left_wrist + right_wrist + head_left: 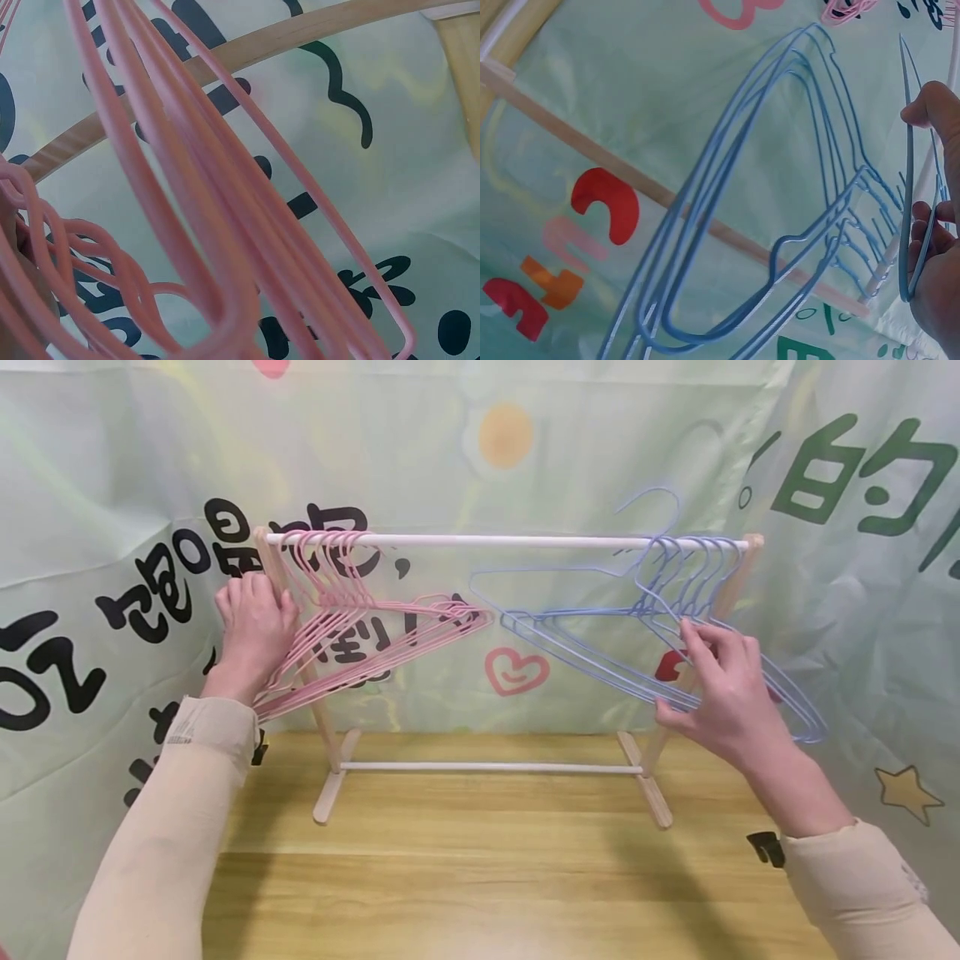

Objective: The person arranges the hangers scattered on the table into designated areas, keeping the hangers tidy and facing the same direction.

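My left hand [257, 625] grips the upper left post of a small wooden clothes rack [510, 541], thumb on its right side. Pink wire hangers [397, 607] hang bunched beside it; in the left wrist view pink wires [217, 165] cover most of that hand. With thumb and fingers, my right hand [723, 693] pinches one blue wire hanger [908, 195]. Its hook rises above the white rod, free of it. Several other blue hangers [585, 610] hang close together on the rod's right end, partly behind this hand.
The rack's wooden feet [326, 797] stand on a wood-grain tabletop [480, 860], joined by a low white bar [491, 767]. A printed cloth backdrop [442, 443] rises behind and at both sides.
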The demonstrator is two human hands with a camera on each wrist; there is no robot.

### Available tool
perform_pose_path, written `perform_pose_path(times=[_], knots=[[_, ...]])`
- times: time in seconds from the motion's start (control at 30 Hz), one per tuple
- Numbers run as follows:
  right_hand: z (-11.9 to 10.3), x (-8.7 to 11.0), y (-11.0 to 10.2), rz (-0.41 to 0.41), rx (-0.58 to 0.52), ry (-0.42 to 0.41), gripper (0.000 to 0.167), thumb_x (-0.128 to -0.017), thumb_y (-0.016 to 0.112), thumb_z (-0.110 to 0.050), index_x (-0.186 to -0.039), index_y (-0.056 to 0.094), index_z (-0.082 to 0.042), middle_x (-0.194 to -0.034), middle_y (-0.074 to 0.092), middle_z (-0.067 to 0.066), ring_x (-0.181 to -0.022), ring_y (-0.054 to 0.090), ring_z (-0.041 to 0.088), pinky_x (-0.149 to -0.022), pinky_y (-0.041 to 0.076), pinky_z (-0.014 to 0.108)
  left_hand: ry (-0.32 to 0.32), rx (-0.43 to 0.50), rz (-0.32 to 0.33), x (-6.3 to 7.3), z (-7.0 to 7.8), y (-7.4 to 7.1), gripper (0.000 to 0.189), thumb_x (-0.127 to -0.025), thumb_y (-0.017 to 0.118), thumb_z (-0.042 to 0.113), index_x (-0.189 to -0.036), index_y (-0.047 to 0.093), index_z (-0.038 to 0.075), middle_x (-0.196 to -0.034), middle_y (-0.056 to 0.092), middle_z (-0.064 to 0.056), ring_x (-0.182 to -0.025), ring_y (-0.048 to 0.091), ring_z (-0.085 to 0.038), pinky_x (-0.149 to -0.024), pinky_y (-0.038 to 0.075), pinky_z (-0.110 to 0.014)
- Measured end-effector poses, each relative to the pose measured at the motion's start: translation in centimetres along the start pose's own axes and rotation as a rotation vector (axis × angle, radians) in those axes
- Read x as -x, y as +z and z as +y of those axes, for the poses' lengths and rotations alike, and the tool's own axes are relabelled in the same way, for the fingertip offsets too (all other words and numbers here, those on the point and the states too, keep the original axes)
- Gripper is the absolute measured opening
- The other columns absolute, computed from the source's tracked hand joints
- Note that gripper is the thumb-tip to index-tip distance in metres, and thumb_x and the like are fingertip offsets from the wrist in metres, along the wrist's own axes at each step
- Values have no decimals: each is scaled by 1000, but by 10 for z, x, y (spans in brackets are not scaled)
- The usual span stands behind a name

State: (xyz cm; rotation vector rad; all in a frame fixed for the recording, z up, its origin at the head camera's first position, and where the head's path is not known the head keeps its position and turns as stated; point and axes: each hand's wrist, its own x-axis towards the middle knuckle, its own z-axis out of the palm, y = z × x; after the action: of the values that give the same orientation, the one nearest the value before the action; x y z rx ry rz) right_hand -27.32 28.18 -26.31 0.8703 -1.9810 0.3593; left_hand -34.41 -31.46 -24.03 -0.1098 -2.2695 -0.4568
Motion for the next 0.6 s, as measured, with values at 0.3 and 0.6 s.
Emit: perform_pose_path(times=[0.3, 0.6], knots=[[6, 7, 6, -42, 18, 4, 103, -55, 85, -5, -149, 46, 10, -133, 51, 38, -117, 44, 57, -90, 36, 61, 1, -8, 2, 0, 0, -1, 24, -106, 42, 18, -101, 43, -6, -105, 42, -25, -109, 35, -46, -112, 17, -57], [9, 10, 11, -104, 75, 12, 99, -58, 85, -8, -147, 47, 13, -133, 50, 38, -108, 43, 55, -85, 37, 58, 5, -12, 4, 1, 2, -1, 25, -106, 42, 18, -101, 44, -7, -105, 44, -26, -108, 36, -46, -112, 18, -57]])
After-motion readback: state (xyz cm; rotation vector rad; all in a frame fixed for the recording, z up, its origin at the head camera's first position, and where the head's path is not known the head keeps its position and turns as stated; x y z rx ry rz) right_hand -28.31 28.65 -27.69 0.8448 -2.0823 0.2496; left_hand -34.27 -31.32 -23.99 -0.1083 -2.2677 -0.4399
